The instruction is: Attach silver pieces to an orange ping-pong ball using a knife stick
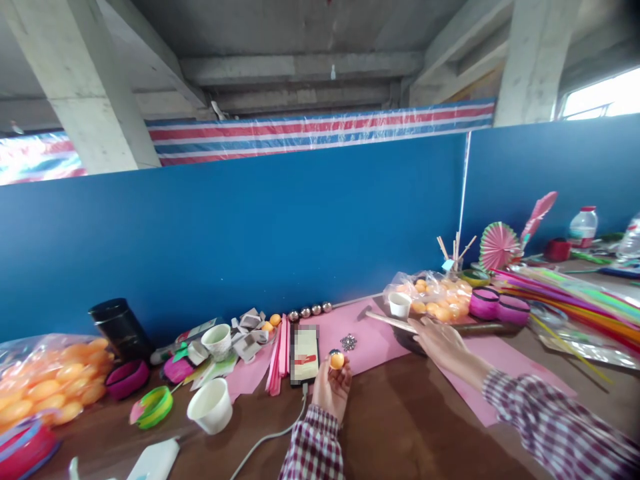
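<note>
My left hand (331, 390) is closed round a small orange ball (337, 361), held up between the fingertips above the table's front part. To the right, my right hand (440, 343) grips the end of a thin pale handle; it looks like a small hammer (387, 320), with its dark head pointing left over pink paper (370, 350). A small cluster of shiny metal beads (349, 343) lies on the paper just beyond my left hand. Beside that hand lies a phone (305, 353) with a lit screen and a cable. Several steel balls (316, 310) line the back.
Bags of orange balls stand at left (55, 380) and back right (440, 297). White cups (210, 405), pink strips (278, 357), tape rolls (155, 407) and a black flask (120, 330) crowd the left side. Coloured strips (575, 300) cover the right. A blue partition (320, 233) closes the back.
</note>
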`<state>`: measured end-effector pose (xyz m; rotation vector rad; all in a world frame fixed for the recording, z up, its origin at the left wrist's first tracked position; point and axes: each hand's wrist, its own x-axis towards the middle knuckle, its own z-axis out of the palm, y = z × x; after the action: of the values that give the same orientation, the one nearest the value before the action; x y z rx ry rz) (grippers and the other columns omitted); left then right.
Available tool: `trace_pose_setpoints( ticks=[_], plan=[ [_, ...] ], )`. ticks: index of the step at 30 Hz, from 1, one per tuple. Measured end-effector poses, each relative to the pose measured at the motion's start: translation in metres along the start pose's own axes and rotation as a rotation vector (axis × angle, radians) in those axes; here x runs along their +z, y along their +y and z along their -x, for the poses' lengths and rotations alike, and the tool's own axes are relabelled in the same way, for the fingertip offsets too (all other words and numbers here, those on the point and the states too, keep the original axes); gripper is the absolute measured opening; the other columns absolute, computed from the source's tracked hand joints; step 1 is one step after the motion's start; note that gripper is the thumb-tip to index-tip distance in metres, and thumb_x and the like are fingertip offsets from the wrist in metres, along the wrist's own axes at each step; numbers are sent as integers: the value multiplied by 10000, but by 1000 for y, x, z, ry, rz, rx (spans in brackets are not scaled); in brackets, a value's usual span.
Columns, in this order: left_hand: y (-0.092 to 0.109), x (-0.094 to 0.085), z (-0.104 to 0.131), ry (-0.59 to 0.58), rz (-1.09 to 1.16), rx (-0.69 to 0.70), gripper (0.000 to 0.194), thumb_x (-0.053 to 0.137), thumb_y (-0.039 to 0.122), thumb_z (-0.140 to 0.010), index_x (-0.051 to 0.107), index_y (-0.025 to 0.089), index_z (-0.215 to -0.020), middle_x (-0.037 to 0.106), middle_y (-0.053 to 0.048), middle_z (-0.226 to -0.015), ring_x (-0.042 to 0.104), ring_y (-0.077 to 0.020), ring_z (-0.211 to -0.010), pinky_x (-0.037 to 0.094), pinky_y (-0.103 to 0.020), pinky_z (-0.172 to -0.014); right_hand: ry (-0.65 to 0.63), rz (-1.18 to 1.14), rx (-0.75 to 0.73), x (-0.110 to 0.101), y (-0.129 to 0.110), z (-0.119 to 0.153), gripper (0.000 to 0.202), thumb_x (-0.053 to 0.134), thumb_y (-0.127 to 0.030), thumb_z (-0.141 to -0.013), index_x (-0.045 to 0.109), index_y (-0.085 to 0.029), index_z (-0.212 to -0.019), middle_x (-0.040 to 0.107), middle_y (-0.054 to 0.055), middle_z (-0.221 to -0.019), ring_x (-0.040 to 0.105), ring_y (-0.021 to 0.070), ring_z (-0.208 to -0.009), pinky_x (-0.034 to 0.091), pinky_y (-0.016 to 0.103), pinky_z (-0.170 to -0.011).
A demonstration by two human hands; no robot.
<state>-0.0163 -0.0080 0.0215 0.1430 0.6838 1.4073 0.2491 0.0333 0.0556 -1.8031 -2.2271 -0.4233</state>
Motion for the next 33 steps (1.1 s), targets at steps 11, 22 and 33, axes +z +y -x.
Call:
trace_pose_setpoints(
  ticks=[11,22,33],
  plan=[
    [-2,-4,-3,-3,-25,12,162,486,233,-805,571,96,-792,637,-102,-695,610,-118,-579,508,-211,-538,-16,-434,-233,-5,-84,1,235,422,-201,-807,584,-195,-977,596,77,-967,550,186,-869,412,295,-784],
    [-4,-2,-1,44,-43,17,154,520,244,-778,580,104,-752,619,-83,-672,585,-107,-554,492,-206,-521,-63,-522,-101,30,-110,-43,269,417,-141,-793,596,-184,-989,630,62,-951,554,175,-883,370,272,-818],
    [-7,8,3,131,22,88,177,506,249,-789,604,109,-743,639,-109,-743,591,-114,-607,488,-217,-556,-49,-564,-55,55,-113,-50,245,393,-160,-813,636,-191,-823,630,46,-886,504,179,-879,368,265,-799]
  ],
)
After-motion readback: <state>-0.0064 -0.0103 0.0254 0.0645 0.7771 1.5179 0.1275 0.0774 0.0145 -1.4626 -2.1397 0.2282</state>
